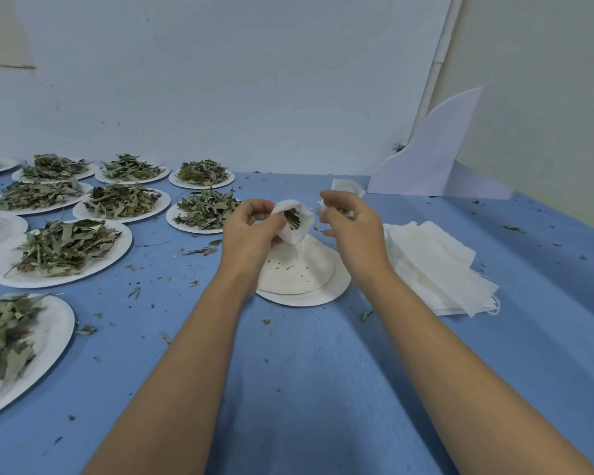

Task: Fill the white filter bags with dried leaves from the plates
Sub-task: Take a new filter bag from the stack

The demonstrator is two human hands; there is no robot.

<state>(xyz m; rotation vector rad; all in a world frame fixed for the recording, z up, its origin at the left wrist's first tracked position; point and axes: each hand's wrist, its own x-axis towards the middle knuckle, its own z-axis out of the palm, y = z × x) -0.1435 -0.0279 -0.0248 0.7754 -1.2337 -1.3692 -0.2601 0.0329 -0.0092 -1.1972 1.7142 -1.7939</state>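
Left hand [251, 231]: fingers curled round a small white fabric filter bag [306, 223], its mouth open toward the camera and dried green leaves [293, 218] visible inside. The bag is held above two stacked, near-bare white paper plates [340, 286].

Right hand [352, 231]: just beside the bag, thumb and fingertips pinched on a small white bit [323, 204]. String or cloth, cannot tell.

A pile of flat white bags [436, 265] lies to the right. Leaf-heaped white plates [120, 245] sit to the left on the blue table [306, 371].
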